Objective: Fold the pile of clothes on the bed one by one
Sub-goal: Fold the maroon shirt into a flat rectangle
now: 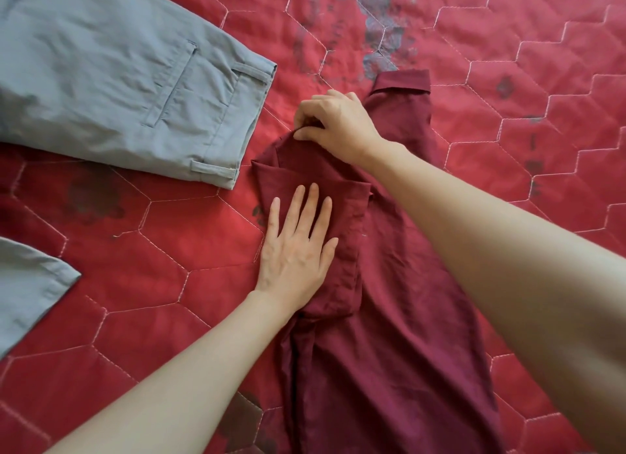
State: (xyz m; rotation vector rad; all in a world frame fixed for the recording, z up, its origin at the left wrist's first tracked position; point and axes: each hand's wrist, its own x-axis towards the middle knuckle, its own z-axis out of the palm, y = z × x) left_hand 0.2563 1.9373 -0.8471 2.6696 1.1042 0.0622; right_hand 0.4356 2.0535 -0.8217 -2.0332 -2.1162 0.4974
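Note:
A maroon shirt (389,318) lies lengthwise on the red quilted bed cover (162,257), its cuffed sleeve (401,80) pointing away from me. My left hand (294,247) presses flat, fingers straight, on a folded-over flap of the shirt. My right hand (333,123) reaches across and pinches the shirt's far left edge near the shoulder, fingers curled. My right forearm covers part of the shirt's right side.
Folded grey trousers (111,77) lie at the upper left, waistband and back pocket facing up. Another grey garment (27,291) pokes in at the left edge. The red cover with hexagon stitching stretches to the right and far side.

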